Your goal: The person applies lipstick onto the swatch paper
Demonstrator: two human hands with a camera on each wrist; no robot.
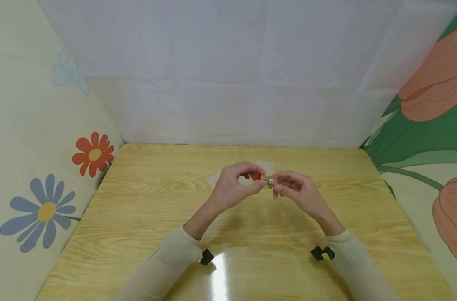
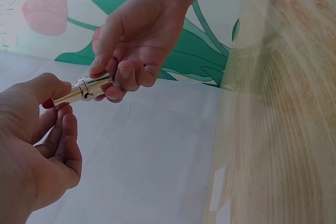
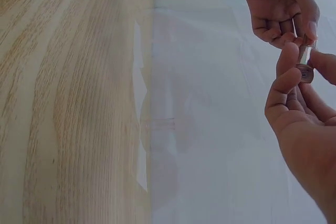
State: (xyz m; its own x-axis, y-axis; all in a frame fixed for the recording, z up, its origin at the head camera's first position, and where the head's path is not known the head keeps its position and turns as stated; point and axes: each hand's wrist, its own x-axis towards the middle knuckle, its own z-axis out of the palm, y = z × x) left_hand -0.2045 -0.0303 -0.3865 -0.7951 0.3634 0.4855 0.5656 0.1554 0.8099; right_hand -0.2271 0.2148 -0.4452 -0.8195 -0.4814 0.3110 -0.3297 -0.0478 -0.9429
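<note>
A gold lipstick (image 1: 267, 179) with a red tip (image 2: 48, 103) is held lengthwise between both hands, above the wooden table (image 1: 149, 209). My left hand (image 1: 230, 186) pinches the red-tipped end between thumb and forefinger, its other fingers curled loosely. From the other side, my right hand (image 1: 301, 192) holds the base of the tube between thumb and fingertips. A shiny ring band circles the tube's middle in the left wrist view. The right wrist view shows the round base end (image 3: 305, 72), with the red tip hidden behind the fingers.
Behind the hands, a white paper piece (image 1: 266, 166) lies on the table, and another pale piece (image 1: 212, 180) is partly covered by the left hand. A small clear object (image 1: 241, 150) is near the back edge. A white cloth (image 1: 228, 104) hangs behind; floral panels flank the table.
</note>
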